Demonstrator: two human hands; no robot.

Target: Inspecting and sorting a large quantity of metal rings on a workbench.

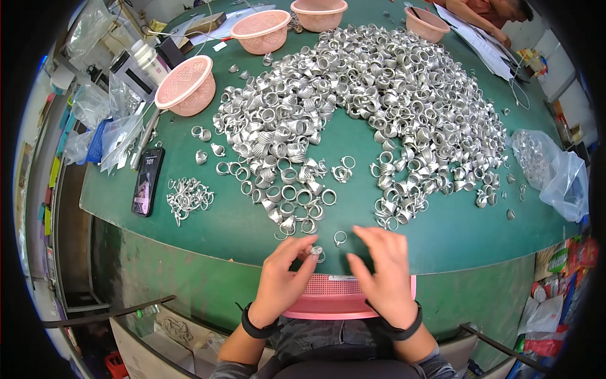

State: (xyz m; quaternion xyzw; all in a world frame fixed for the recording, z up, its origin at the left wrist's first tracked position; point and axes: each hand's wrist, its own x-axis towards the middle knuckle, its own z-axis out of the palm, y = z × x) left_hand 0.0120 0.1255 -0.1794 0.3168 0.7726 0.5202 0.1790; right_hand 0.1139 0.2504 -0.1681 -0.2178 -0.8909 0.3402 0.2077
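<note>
My left hand (282, 273) pinches a silver ring (317, 252) between thumb and fingertips, close to the table's near edge. Thumb and fingers spread apart, my right hand (389, 271) is open with nothing visible in it. Between the two hands a single thin ring (341, 238) lies on the green table. Just beyond them spreads a big heap of silver rings (404, 82), many with a wide ridged band. Its near side splits into a left and a right arm, with bare tabletop (349, 136) in between.
A pink basket (334, 308) sits over my lap below the table edge. To the left are a small pile of thin pieces (189, 199), a phone (148, 182) and a pink bowl (187, 88). A plastic bag (558, 183) lies right; a person (483, 16) works at the far right.
</note>
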